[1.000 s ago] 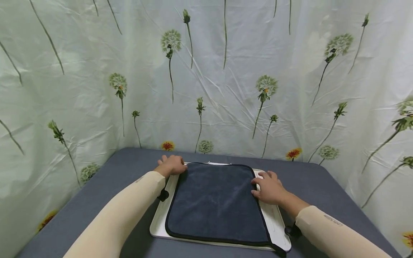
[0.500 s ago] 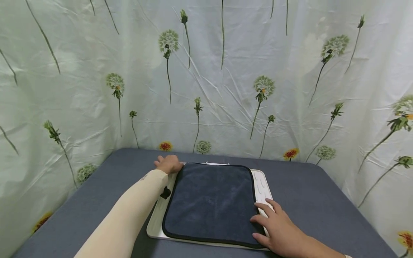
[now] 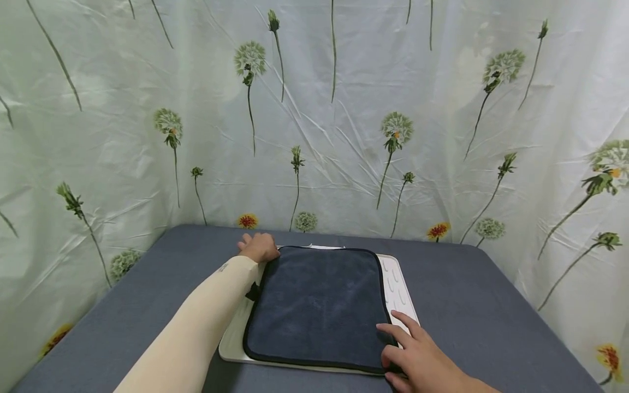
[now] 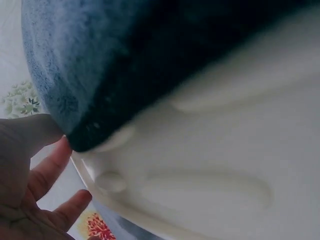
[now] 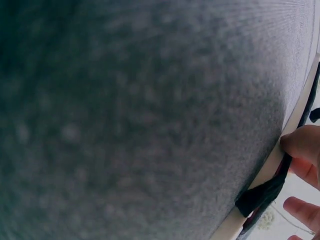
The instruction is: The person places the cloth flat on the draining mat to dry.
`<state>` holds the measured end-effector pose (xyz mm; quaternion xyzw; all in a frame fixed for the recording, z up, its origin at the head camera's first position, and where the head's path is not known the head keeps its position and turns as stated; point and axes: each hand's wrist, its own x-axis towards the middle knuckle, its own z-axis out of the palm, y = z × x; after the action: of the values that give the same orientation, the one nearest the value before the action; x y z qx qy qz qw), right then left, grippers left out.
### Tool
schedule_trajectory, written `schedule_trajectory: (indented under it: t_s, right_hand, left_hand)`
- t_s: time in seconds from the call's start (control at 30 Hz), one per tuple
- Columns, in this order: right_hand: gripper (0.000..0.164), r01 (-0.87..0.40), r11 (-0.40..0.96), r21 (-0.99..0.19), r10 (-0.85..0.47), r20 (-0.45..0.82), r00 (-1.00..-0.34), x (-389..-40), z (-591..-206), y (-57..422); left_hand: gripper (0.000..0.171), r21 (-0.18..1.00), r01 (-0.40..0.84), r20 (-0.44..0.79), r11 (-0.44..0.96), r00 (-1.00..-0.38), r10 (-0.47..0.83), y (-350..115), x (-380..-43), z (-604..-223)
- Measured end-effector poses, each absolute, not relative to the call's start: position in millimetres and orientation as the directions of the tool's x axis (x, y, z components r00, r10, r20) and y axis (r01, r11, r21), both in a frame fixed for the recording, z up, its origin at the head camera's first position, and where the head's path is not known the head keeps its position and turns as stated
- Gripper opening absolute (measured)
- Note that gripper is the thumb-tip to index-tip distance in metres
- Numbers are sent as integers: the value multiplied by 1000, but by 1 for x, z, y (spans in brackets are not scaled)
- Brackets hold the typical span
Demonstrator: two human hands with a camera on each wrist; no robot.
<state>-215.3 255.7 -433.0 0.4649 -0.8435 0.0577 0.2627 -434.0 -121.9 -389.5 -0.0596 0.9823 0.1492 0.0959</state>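
Observation:
A dark blue fleece mat (image 3: 319, 305) with black edging lies over a white ridged tray (image 3: 398, 286). At the mat's far left corner, my left hand (image 3: 259, 247) pinches the edge between thumb and finger; the left wrist view shows the mat's tip (image 4: 87, 135) at those fingertips, the other fingers spread. My right hand (image 3: 422, 352) is at the near right corner, its fingers spread and loosely bent over the mat's edge. In the right wrist view, its thumb (image 5: 300, 141) touches the tray's rim beside a black strap (image 5: 260, 197).
The tray stands on a table with a grey-blue cover (image 3: 467, 305). A white curtain (image 3: 339, 109) printed with dandelions hangs behind and at both sides.
My right hand has moved from the mat's right side toward me, to the near right corner. My left hand stays at the far left corner. The view has shifted slightly.

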Motion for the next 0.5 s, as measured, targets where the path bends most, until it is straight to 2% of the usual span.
schedule_trajectory:
  t_s: [0.2,0.5]
  right_hand:
    - [30,-806,574,144,-758,466,-457,-214,-430,254]
    - [31,-815,555,166,-765,487,-421,-214,-428,257]
  left_hand:
    - [31,263,-165,-218,951,-970,-108,-119,-439,-389]
    - [29,237,-97,-53,967,-995,-86,-120,-434,-388]
